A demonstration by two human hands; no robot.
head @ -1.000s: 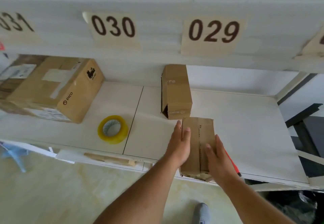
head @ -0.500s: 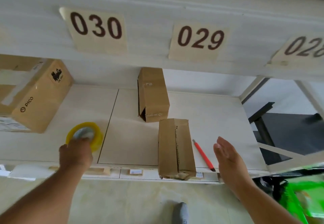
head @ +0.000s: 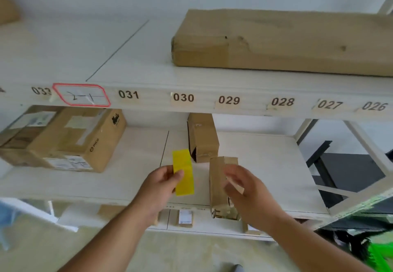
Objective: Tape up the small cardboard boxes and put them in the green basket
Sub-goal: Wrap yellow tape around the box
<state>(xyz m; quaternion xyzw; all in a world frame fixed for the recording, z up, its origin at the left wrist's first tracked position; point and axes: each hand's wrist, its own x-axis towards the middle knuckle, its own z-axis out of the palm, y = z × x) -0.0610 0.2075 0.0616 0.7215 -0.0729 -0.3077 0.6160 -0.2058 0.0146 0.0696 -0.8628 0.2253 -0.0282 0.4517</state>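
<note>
My left hand (head: 161, 183) is shut on the yellow tape roll (head: 183, 172), held edge-on above the lower shelf (head: 265, 165). Just right of it a small cardboard box (head: 218, 186) lies lengthwise, its near end poking over the shelf's front edge. My right hand (head: 246, 191) hovers blurred over the box's right side, fingers loosely curled and apart, holding nothing that I can see. A second small box (head: 203, 137) lies farther back under label 030, its near end flap open. A corner of the green basket (head: 380, 252) shows at the bottom right.
A large PICO carton (head: 63, 140) fills the shelf's left part. A long flat carton (head: 276, 40) lies on the upper shelf (head: 131, 59). A dark frame (head: 323, 165) stands past the shelf's right end.
My left hand has picked the tape roll off the shelf and brought it right, beside the near box. My right hand has moved in over that box. The view has pulled back and tilted up.
</note>
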